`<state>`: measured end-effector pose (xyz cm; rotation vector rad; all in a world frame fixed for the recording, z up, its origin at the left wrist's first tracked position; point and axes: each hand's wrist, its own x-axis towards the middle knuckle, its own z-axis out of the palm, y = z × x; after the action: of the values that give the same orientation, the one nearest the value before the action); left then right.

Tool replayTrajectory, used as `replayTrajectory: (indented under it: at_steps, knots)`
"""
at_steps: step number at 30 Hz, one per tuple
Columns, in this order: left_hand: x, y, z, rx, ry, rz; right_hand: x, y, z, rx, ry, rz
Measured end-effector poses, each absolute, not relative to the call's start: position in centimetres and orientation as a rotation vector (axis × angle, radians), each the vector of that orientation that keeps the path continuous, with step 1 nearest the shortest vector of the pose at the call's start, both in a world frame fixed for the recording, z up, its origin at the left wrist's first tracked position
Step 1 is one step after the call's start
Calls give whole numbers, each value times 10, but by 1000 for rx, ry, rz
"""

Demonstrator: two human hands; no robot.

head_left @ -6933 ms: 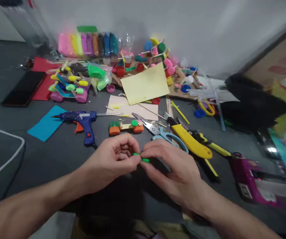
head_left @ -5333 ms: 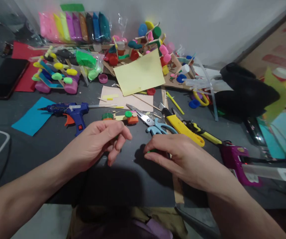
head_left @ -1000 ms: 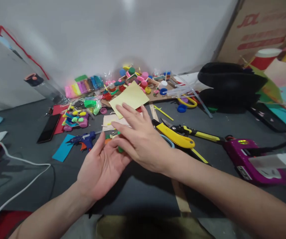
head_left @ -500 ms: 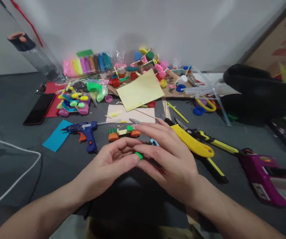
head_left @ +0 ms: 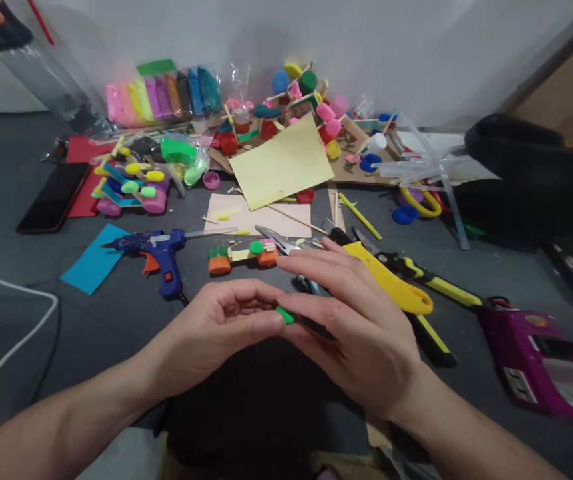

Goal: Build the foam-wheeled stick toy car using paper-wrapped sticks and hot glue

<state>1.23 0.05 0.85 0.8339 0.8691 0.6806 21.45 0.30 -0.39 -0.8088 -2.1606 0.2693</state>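
Observation:
My left hand (head_left: 221,327) and my right hand (head_left: 354,317) meet over the dark mat near its front edge. A small green clay piece (head_left: 284,315) sits pinched between my left thumb tip and the lower fingertips of my right hand. The left fingers are curled inward. The upper fingers of my right hand stretch out flat toward the left. Just beyond the hands lies a little stick car with orange and green caps (head_left: 240,256).
A blue glue gun (head_left: 156,247), scissors (head_left: 286,245) and a yellow utility knife (head_left: 391,283) lie behind the hands. Farther back are yellow paper (head_left: 281,163), clay packs (head_left: 161,93) and craft models. A phone (head_left: 54,197) lies left, a purple device (head_left: 536,360) right.
A second ago my right hand lay flat across my open left palm, over the green piece. The hands have since drawn apart so the piece sits between their fingertips. The camera tilted down.

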Motion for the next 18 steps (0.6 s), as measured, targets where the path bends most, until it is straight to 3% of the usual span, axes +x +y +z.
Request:
replayTrajectory:
  at_steps: [7,18]
  knots:
    - [12,0,8,930,1030,679,215,2,-6,-824,-2157,332]
    - [11,1,4,822,903,595,213,2,-6,-799,-2166,338]
